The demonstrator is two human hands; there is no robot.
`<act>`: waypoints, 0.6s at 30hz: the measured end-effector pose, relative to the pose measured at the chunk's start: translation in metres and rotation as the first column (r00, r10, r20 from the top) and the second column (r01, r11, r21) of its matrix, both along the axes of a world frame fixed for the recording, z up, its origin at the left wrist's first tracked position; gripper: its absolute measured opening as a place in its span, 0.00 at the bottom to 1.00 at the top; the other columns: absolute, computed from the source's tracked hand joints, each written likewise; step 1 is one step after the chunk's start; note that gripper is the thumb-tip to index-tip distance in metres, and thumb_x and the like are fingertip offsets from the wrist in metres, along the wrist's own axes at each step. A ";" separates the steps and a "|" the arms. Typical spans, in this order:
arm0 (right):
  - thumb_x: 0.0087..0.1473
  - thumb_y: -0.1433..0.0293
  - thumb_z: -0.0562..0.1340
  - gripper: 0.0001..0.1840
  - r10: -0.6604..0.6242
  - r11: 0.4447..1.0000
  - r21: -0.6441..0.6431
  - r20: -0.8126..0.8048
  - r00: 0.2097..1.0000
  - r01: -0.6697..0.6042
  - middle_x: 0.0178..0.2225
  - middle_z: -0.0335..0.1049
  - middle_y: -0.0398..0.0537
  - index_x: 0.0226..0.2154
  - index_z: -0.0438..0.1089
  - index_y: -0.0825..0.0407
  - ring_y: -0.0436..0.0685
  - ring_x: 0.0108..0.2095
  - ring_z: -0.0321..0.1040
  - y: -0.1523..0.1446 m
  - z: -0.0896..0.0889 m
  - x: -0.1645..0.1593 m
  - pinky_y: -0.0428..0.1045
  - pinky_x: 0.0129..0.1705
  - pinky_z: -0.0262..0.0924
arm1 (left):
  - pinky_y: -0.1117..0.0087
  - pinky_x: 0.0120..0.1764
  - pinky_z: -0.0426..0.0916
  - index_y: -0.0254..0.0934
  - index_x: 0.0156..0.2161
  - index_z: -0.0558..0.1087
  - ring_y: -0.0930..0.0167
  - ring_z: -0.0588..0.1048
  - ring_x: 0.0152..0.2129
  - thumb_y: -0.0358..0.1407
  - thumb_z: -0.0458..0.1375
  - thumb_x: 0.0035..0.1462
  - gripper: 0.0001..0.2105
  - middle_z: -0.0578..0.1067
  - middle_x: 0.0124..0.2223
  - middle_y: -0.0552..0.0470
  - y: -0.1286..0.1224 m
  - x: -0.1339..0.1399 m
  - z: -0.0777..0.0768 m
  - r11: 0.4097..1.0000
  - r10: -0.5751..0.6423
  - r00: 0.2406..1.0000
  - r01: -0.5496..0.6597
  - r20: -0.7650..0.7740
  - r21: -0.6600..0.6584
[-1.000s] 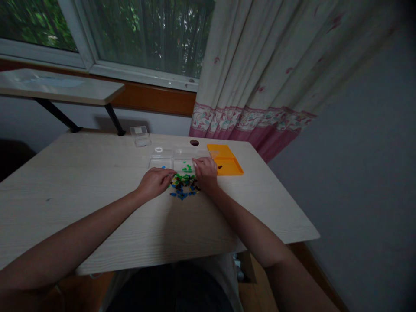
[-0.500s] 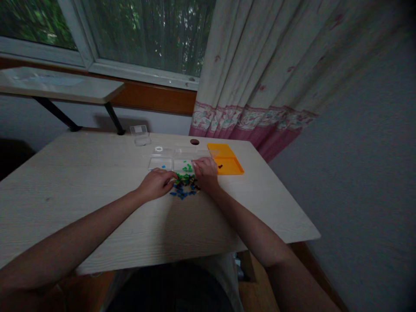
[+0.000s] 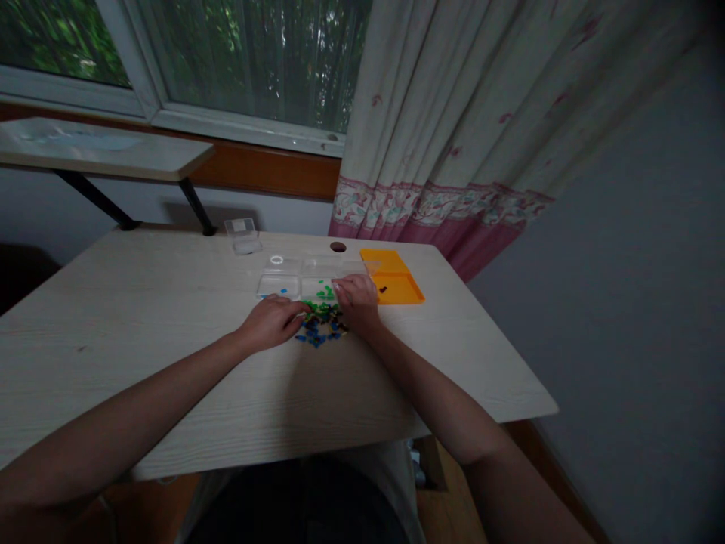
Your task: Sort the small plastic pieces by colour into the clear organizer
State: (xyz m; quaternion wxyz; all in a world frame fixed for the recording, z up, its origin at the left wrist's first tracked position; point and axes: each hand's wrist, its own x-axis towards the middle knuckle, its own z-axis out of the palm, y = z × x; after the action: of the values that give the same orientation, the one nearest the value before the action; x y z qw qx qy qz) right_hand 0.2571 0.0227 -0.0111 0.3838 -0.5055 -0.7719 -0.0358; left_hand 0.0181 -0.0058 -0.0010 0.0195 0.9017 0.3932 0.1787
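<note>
Pieces (image 3: 322,308) lie between your left hand (image 3: 272,323) and right hand (image 3: 358,301), likely for easy reach; I can't tell if either pinches any.

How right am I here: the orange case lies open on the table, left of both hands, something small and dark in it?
Wrong side: the head view shows the orange case right of both the left hand and the right hand. It does lie open on the table, something small and dark in it.
</note>
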 end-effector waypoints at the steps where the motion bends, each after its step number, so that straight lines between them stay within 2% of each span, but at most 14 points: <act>1: 0.63 0.64 0.55 0.14 -0.001 1.000 -0.002 0.001 1.000 0.001 0.40 0.72 0.47 0.43 0.74 0.47 0.56 0.45 0.61 0.000 0.000 0.000 0.54 0.51 0.51 | 0.64 0.41 0.67 0.40 0.48 0.73 0.65 0.77 0.33 0.38 0.50 0.62 0.13 0.78 0.33 0.49 0.000 0.000 0.000 1.000 0.002 1.000 -0.002 -0.002 -0.002; 18: 0.64 0.64 0.54 0.14 0.033 0.999 -0.011 0.014 0.999 -0.033 0.40 0.72 0.47 0.43 0.74 0.47 0.57 0.45 0.61 0.001 -0.001 0.000 0.55 0.51 0.51 | 0.66 0.39 0.66 0.39 0.43 0.72 0.66 0.77 0.31 0.37 0.52 0.61 0.09 0.77 0.29 0.53 -0.001 0.001 0.004 0.999 -0.009 1.000 0.009 -0.006 -0.044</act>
State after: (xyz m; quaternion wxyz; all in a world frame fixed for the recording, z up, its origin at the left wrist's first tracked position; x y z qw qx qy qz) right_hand 0.2573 0.0236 -0.0125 0.3763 -0.4945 -0.7829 -0.0290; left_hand 0.0190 -0.0065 0.0028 0.0389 0.9033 0.3932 0.1671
